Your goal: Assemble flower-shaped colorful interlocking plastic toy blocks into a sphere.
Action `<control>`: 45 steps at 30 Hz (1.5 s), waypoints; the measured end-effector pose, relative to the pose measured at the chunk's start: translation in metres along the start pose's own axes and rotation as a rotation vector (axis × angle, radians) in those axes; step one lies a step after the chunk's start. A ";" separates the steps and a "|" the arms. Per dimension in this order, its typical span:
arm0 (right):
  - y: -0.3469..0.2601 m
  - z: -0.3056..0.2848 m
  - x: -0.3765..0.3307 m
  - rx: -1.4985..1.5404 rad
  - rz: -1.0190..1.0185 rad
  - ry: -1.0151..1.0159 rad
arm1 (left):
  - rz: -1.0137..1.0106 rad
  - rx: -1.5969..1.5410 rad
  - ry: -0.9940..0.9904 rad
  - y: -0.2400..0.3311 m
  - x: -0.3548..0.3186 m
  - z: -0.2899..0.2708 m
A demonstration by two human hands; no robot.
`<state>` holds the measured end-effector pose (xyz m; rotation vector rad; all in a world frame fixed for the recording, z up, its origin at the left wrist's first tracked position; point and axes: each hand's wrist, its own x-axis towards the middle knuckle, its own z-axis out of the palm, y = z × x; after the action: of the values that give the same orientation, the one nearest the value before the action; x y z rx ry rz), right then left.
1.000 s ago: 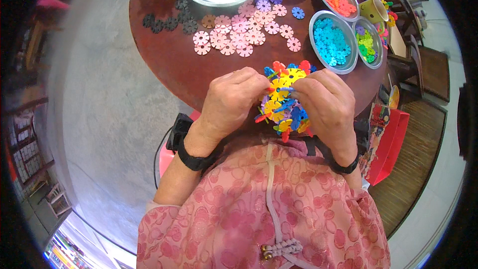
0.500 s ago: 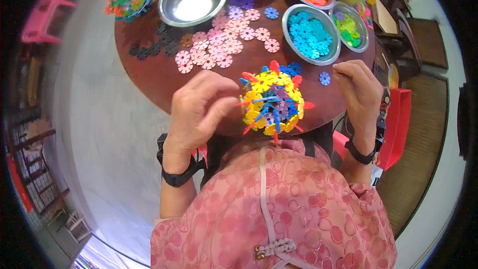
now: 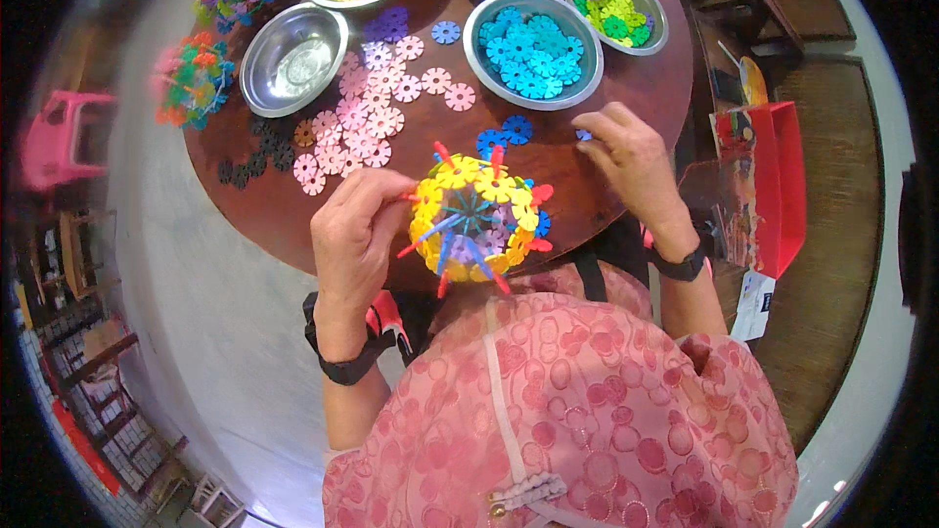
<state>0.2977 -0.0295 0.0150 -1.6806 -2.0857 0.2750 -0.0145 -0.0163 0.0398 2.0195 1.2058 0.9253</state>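
Near the middle of the frame, a ball of yellow, red and blue notched discs (image 3: 469,203) is being gripped on its left side, by a red piece, in the fingertips of the left hand (image 3: 354,225). Whether it is also being supported by the table (image 3: 445,127) cannot be told. Well apart, right of centre, a small blue disc (image 3: 584,134) is being pinched by the right hand (image 3: 626,156). Teal discs (image 3: 533,54) are being held by a metal bowl (image 3: 533,105) at upper centre.
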 end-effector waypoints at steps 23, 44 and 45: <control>-0.015 0.024 0.009 0.044 0.010 -0.212 | -0.116 -0.030 0.020 -0.003 -0.020 -0.027; -0.132 -0.010 0.039 0.118 -0.489 0.064 | 0.019 0.027 0.099 -0.004 -0.024 -0.016; -0.132 -0.010 0.039 0.128 -0.473 0.070 | 0.012 0.026 0.106 -0.004 -0.024 -0.016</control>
<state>0.1801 -0.0247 0.0876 -1.0668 -2.2801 0.1885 -0.0375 -0.0342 0.0400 2.0226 1.2696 1.0392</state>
